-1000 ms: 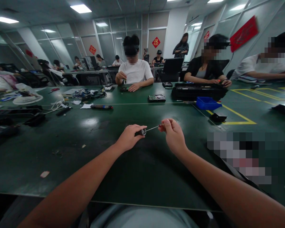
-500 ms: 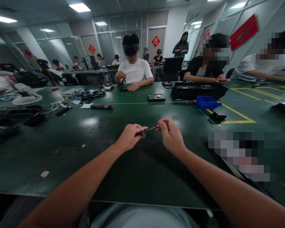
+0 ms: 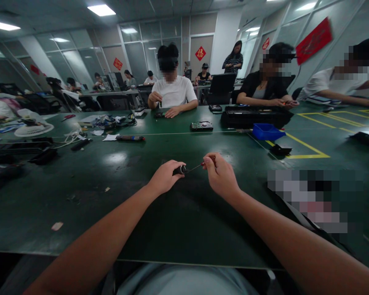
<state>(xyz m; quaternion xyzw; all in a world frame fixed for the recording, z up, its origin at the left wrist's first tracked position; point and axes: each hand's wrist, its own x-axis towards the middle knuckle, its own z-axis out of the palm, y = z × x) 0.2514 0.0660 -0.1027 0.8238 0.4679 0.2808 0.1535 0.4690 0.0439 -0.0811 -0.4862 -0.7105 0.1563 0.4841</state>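
My left hand [image 3: 164, 177] is closed around a small dark cylinder [image 3: 179, 169] with a pale ring at its end, held a little above the table. That end points right. Pinched in my right hand [image 3: 220, 175] is a screwdriver [image 3: 194, 167] with a dark red handle and a thin metal shaft. Its shaft slants down to the left, the tip close to the cylinder's ringed end. A small dark bit shows at the tip, too small to name. Most of the cylinder is hidden by my left fingers.
Across the green table [image 3: 135, 229] lie a hard drive [image 3: 201, 126], a blue bin [image 3: 267, 132], a long black casing [image 3: 255, 117] and a dark tool [image 3: 130, 138]. Cables and parts [image 3: 109, 121] lie at the left. A person [image 3: 174, 92] sits opposite; others sit at the right.
The cylinder has shifted slightly left and turned, so its ringed end shows differently. The screwdriver tip now sits a bit lower, apart from the ring. My right hand has barely moved.
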